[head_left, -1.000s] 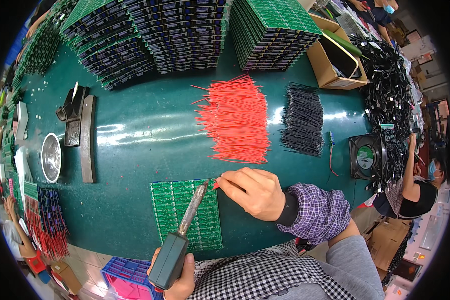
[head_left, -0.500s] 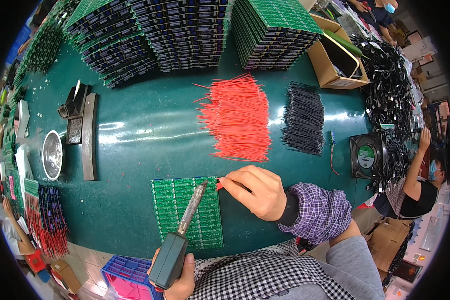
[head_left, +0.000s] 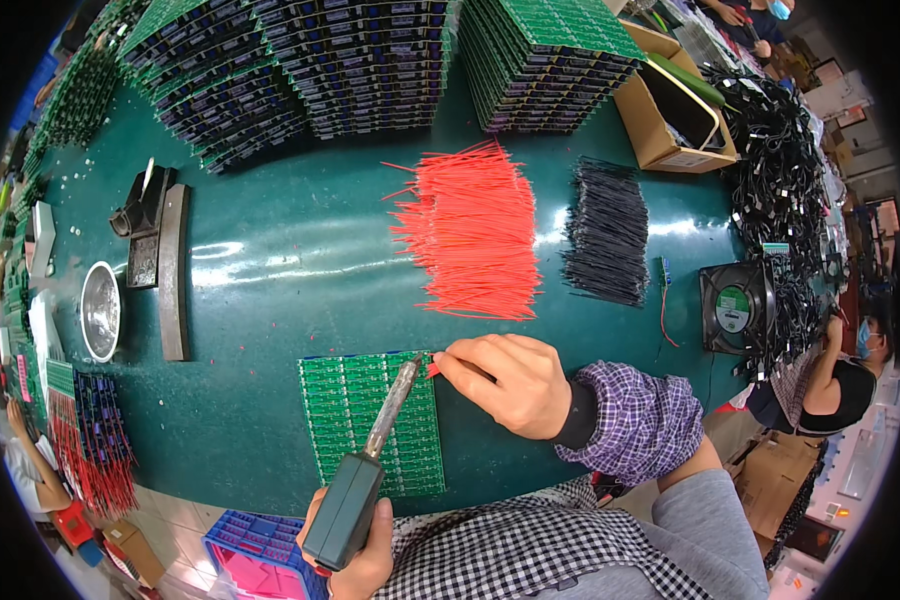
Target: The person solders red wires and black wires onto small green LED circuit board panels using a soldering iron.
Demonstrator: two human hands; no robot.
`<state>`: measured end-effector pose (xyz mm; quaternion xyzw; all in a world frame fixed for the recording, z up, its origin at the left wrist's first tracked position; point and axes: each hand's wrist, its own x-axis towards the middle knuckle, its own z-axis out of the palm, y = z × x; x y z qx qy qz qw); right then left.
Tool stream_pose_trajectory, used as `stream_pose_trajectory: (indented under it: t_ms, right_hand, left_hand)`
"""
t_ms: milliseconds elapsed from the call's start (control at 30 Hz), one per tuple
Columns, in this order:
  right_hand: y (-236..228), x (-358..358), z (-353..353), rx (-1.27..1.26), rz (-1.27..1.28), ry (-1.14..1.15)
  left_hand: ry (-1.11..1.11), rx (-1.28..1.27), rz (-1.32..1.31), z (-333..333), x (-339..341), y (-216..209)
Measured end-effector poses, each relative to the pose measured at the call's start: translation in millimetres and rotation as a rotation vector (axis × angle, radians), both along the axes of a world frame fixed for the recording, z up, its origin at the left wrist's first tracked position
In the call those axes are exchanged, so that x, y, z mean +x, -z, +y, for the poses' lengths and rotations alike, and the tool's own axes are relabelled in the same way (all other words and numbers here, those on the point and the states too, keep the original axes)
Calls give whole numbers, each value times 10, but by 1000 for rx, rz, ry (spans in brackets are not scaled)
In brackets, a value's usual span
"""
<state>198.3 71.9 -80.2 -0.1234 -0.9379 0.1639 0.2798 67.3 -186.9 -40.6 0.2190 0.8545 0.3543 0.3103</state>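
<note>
My left hand (head_left: 372, 555) is closed around the dark green handle of a soldering iron (head_left: 344, 515). Its metal tip reaches up and rests on or just above the upper right corner of a green circuit board panel (head_left: 342, 420), which lies flat on the table before me. At that same corner my right hand (head_left: 510, 385) pinches a short red wire (head_left: 433, 369) between thumb and fingertips, close to the iron's tip. The fingers partly hide the wire, so whether it touches the board I cannot tell.
Beyond the panel lie a pile of red wires (head_left: 475, 235) and a bundle of black wires (head_left: 607, 232). Tall stacks of circuit boards (head_left: 355, 70) stand at the back. A metal bowl (head_left: 102, 312) and iron stand (head_left: 143, 215) are left; a fan (head_left: 736, 308) is right.
The iron's tip and my left hand have shifted very slightly right. My right hand stays almost in place, still pinching the red wire at the panel's corner.
</note>
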Motion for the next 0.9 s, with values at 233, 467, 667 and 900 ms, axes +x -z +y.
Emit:
stream_pose_trajectory:
  t_ms: [233,467,667,900]
  right_hand:
    - [-1,-2,-2,5,-17,2]
    - [4,10,-7,8,-24,-3]
    - [27,24,0,14,-32,3]
    - [-27,-64,3,11,-1,-7]
  left_hand:
    - [24,-52,-41,163,0,-153]
    - [27,-34,-15,111,35,-96]
    - [24,66,-17,95,6,-91]
    - [15,62,202,-90,-30,94]
